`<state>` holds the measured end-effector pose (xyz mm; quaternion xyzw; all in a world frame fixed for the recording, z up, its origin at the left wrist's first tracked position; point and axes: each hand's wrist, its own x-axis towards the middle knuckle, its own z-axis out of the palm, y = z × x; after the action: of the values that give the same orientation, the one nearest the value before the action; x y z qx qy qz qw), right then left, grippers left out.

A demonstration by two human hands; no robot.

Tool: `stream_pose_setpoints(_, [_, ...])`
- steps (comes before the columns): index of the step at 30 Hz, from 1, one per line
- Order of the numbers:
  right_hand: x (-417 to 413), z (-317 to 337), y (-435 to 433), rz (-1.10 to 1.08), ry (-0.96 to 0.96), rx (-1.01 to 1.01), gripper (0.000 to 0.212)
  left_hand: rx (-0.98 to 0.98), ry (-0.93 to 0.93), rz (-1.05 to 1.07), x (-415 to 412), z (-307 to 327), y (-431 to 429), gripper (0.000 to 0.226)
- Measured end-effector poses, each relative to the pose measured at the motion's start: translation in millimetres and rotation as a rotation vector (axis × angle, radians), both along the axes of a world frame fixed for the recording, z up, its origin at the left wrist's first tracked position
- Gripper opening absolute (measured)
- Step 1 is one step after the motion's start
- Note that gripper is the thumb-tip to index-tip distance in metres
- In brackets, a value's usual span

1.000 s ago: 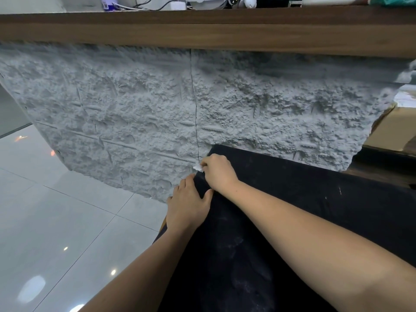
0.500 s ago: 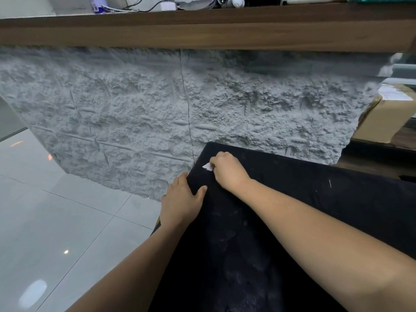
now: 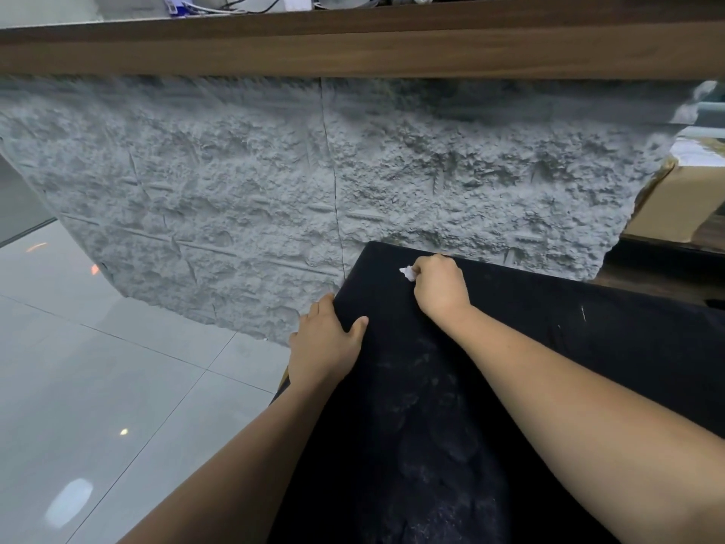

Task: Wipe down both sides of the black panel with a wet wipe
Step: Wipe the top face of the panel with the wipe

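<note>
Two hands at the far-left corner of the black panel.
The panel lies before a grey stone-faced wall; the left hand clasps its left edge, likely to steady it, while the right hand is fisted round the wet wipe, pressing it to the upper face.

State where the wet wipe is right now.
In the head view, the wet wipe is bunched in the right hand, near the far left corner of the black panel, beyond the left hand holding its left edge.
</note>
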<state>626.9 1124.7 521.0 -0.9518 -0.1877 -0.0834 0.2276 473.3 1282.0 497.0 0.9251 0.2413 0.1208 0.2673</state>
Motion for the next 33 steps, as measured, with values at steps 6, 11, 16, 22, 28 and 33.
stream_pose_setpoints(6, [-20.7, -4.3, 21.6, 0.006, -0.007, 0.023, 0.031, -0.048, -0.014, 0.002, -0.7, -0.7, 0.6, 0.082])
stream_pose_setpoints(11, [-39.3, -5.8, 39.5, 0.04, 0.002, 0.044, 0.029, -0.111, -0.05, 0.019, -4.2, 4.4, -2.8, 0.077])
stream_pose_setpoints(16, [-55.0, -7.1, 55.2, 0.073, -0.002, 0.047, 0.028, -0.224, -0.109, 0.051, -6.3, 10.0, -3.3, 0.065])
stream_pose_setpoints(22, [-73.9, -6.7, 71.3, 0.135, -0.005, 0.037, 0.024, -0.415, -0.258, 0.122, -5.7, 7.1, 2.3, 0.057])
stream_pose_setpoints(28, [-99.0, -7.1, 90.4, 0.252, -0.009, 0.032, 0.019, -0.494, -0.296, 0.164, -7.0, 7.5, 7.9, 0.048])
stream_pose_setpoints(33, [-103.7, -6.1, 87.7, 0.359, -0.009, 0.018, 0.014, -0.555, -0.3, 0.16, -8.3, 10.4, 10.4, 0.046])
